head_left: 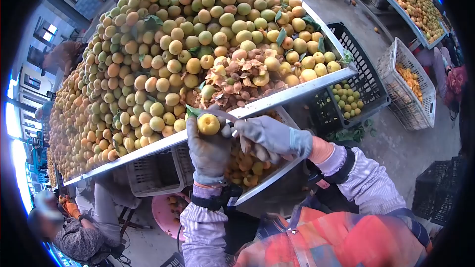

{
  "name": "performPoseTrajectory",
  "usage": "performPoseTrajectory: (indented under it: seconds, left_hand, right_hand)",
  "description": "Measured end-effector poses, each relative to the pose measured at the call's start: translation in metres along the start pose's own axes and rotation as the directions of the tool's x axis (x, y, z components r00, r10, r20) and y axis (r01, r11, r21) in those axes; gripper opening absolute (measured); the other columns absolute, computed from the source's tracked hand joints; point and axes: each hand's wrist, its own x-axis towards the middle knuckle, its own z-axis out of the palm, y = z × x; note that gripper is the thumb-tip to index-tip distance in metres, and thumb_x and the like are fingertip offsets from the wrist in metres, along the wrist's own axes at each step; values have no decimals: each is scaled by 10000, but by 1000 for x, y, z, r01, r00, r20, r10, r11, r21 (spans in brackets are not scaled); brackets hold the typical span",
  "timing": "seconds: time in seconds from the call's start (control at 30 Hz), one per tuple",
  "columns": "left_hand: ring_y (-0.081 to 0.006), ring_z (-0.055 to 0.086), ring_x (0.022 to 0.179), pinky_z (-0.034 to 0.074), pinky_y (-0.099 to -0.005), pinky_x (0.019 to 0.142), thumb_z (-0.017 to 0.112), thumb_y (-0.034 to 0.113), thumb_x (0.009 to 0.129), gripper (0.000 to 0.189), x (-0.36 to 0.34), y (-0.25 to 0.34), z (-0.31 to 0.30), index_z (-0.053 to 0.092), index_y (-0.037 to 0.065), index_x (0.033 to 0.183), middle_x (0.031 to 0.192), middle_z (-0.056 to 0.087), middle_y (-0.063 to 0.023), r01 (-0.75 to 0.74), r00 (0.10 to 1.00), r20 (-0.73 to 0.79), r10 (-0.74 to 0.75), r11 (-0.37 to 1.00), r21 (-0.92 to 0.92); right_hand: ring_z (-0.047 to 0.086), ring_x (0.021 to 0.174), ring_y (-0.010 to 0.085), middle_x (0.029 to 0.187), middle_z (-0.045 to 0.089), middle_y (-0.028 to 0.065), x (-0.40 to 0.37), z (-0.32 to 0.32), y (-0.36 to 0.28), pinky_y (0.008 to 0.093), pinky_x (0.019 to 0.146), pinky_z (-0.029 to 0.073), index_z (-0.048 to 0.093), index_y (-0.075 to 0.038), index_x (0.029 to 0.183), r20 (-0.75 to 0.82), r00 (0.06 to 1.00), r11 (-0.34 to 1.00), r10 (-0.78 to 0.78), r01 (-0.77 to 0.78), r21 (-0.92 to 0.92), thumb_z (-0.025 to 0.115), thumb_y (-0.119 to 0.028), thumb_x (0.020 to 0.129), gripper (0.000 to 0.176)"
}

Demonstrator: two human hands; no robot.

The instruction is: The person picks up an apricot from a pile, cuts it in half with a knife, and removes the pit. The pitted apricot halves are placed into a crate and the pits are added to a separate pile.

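Note:
My left hand [210,153], in a grey glove, is closed around a yellow apricot [208,124] with a green leaf beside it. My right hand [269,136], gloved in grey too, grips a knife; its blade [223,114] points left, just above and beside the apricot. Part of its handle is hidden by my fingers. Both hands are at the near rim of a metal-edged table [277,100] heaped with green and orange apricots [163,59]. A brown pile of pits and scraps [240,79] lies on the table just beyond my hands.
Below my hands is a metal-rimmed tray with apricot pieces [247,168]. A black crate [349,101] holds green fruit; a white crate [408,84] holds orange pieces. A pink basin [168,215] stands on the floor. A co-worker in orange gloves [70,207] sits at left.

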Motion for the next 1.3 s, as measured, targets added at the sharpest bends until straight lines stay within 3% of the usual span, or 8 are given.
performPoseTrajectory:
  seconds: [0.1, 0.4, 0.47, 0.6, 0.67, 1.0, 1.2, 1.3]
  left_hand:
    - [-200, 551, 888, 437, -339, 869, 382, 442, 954, 558, 4, 2, -2, 449, -20, 1259, 944, 595, -99, 35, 986, 166, -5, 983, -181]
    - [-201, 561, 866, 443, -361, 868, 355, 448, 965, 578, 4, -9, 1, 456, -43, 1252, 930, 615, -109, -46, 998, -31, 50, 993, 108]
    - [-210, 567, 900, 438, -375, 899, 352, 455, 965, 587, 2, -9, 9, 454, -48, 1250, 944, 620, -114, 6, 1000, -13, -8, 989, -148]
    - [-228, 564, 942, 426, -380, 932, 348, 458, 965, 587, 2, -10, 5, 446, -40, 1260, 962, 623, -116, 12, 996, 90, -1, 991, -130]
    - [-305, 538, 1039, 386, -443, 978, 319, 427, 979, 573, 2, -11, 1, 428, -65, 1252, 1017, 598, -154, 31, 988, 153, -4, 984, -177]
    - [-311, 485, 1136, 322, -458, 1037, 266, 482, 972, 628, -6, -10, 12, 413, -52, 1269, 1070, 584, -149, 124, 987, 138, -87, 950, -285]
    - [-192, 532, 1073, 422, -349, 951, 435, 360, 966, 514, -7, 1, 15, 352, 17, 1340, 1105, 567, -113, -217, 974, 134, 183, 921, 323]
    - [-191, 533, 1070, 419, -355, 956, 456, 336, 963, 508, -11, 7, 27, 353, 11, 1338, 1126, 559, -109, -153, 988, 101, 118, 833, 532]
  right_hand:
    - [521, 486, 49, 701, 551, 8, 1, 2, 5, 173, 352, 361, 552, -102, 997, -74, 997, 998, 15, -20, -65, 493, -436, 925, 347]
    - [517, 495, 119, 587, 522, 40, -1, 9, -3, 286, 465, 414, 533, -50, 844, -223, 974, 926, -36, -51, -374, 496, -472, 919, 430]
    - [533, 530, 176, 593, 518, 76, 4, 5, 9, 326, 523, 432, 531, -38, 861, -229, 951, 885, -206, 81, -459, 486, -448, 929, 418]
    - [483, 493, 70, 549, 475, -6, 10, 6, 20, 270, 458, 395, 548, -55, 860, -238, 921, 850, -310, 156, -503, 518, -401, 932, 355]
    - [501, 491, 172, 560, 488, 49, 20, -1, 37, 332, 489, 417, 543, -41, 872, -180, 800, 676, -572, 335, -657, 507, -405, 933, 371]
    - [572, 650, 421, 631, 560, 210, 22, 8, 48, 472, 559, 445, 514, -40, 853, -239, 836, 629, -495, 154, -762, 414, -535, 913, 509]
    - [578, 573, 242, 616, 503, 152, 16, 9, 29, 367, 531, 427, 540, -28, 860, -261, 865, 721, -428, 153, -675, 494, -361, 942, 346]
    - [540, 573, 156, 606, 489, 123, 13, 9, 25, 336, 541, 422, 538, -23, 859, -299, 896, 770, -328, 71, -634, 497, -375, 942, 363]
